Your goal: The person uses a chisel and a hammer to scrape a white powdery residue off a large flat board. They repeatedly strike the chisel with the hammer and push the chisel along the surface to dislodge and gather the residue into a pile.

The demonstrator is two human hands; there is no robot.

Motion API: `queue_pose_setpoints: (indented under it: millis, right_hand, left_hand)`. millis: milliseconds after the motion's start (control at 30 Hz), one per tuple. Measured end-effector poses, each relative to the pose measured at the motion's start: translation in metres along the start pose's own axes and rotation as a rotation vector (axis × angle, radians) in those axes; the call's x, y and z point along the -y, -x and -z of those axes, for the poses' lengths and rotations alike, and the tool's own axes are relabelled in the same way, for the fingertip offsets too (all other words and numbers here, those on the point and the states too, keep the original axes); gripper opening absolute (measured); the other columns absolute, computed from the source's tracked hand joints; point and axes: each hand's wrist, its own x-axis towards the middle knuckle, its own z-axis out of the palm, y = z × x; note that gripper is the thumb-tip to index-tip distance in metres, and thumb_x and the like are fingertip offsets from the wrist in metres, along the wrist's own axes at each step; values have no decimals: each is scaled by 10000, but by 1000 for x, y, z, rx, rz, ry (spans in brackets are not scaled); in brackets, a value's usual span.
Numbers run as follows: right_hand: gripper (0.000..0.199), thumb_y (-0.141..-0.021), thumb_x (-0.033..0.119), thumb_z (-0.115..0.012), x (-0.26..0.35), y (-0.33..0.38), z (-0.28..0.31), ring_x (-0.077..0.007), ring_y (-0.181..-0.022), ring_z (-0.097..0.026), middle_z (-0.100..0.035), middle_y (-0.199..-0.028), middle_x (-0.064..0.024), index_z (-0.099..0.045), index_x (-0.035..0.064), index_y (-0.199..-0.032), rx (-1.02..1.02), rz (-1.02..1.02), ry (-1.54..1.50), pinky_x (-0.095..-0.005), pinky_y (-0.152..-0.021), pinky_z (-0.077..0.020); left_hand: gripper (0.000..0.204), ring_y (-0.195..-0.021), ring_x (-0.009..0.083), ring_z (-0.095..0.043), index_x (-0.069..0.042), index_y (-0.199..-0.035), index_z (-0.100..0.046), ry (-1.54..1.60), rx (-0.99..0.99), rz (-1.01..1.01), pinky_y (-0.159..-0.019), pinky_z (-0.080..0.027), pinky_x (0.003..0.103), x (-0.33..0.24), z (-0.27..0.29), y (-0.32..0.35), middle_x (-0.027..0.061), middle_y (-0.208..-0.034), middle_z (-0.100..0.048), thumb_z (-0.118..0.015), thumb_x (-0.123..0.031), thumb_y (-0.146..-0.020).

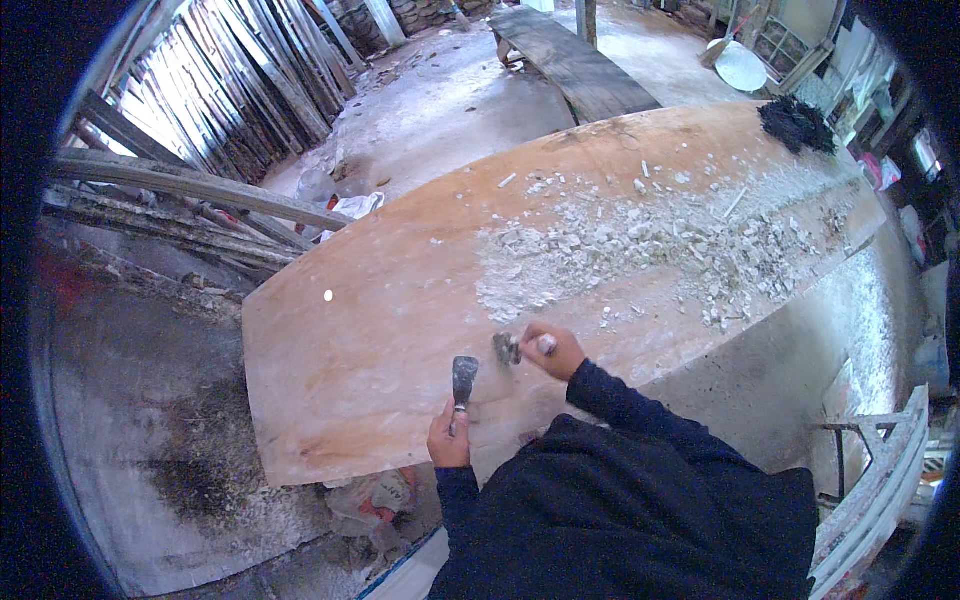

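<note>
A large bare wooden board (380, 300) lies flat in front of me. My left hand (449, 437) grips the handle of a putty knife (464, 379), its dark blade resting flat on the board near the front edge. My right hand (556, 351) holds a second small scraper (509, 347) with a pale handle, its blade touching the wood just right of the first blade. White scraped flakes (640, 250) lie in a thick spread over the right half of the board. Both forearms are in dark sleeves.
A black brush-like clump (797, 124) sits at the board's far right corner. Stacked planks (230, 90) lean at the left. A dark wooden bench (575, 60) stands behind. The dusty concrete floor (130, 420) surrounds the board, with a crumpled bag (380, 500) under its front edge.
</note>
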Motion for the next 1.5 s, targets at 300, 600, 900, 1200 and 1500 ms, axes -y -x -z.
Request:
queue_pose_setpoints:
  millis: [300,600,900,1200,1500]
  right_hand:
    - [99,-696,120,-632,-91,-15,232,-69,-541,-487,-530,-575,21,-553,62,-680,-451,-132,162,-232,-502,-393]
    - [116,-734,160,-532,-60,-3,207,-190,-533,-531,-532,-566,-64,-520,65,-667,-575,170,544,-306,-494,-415]
    - [139,-718,153,-640,-2,14,22,-102,-627,-532,-556,-633,-47,-565,37,-735,46,-41,7,-256,-585,-427]
    - [146,-703,213,-566,-64,21,271,-245,-568,-553,-563,-618,-111,-559,72,-744,-442,-112,716,-344,-533,-436]
    - [94,-707,108,-637,-9,30,127,-140,-640,-571,-604,-686,-81,-583,38,-741,-153,19,214,-271,-574,-436]
  left_hand:
    - [350,-636,183,-499,-61,-1100,-566,72,-44,-26,-596,-408,282,7,-1,8,82,-708,-516,-597,-161,-766]
    - [375,-655,185,-512,-63,-1117,-552,-12,-68,19,-601,-414,283,21,3,23,89,-736,-524,-600,-115,-749]
    - [345,-663,172,-515,-33,-1094,-559,1,18,-72,-610,-415,275,-10,-1,11,81,-747,-541,-592,-144,-769]
    - [351,-686,192,-525,-55,-1099,-560,-79,74,-100,-640,-426,286,-15,-21,17,99,-778,-556,-591,-185,-775]
    - [350,-652,203,-528,-71,-1085,-575,-117,50,-195,-615,-427,300,-31,-31,16,115,-756,-547,-595,-215,-767]
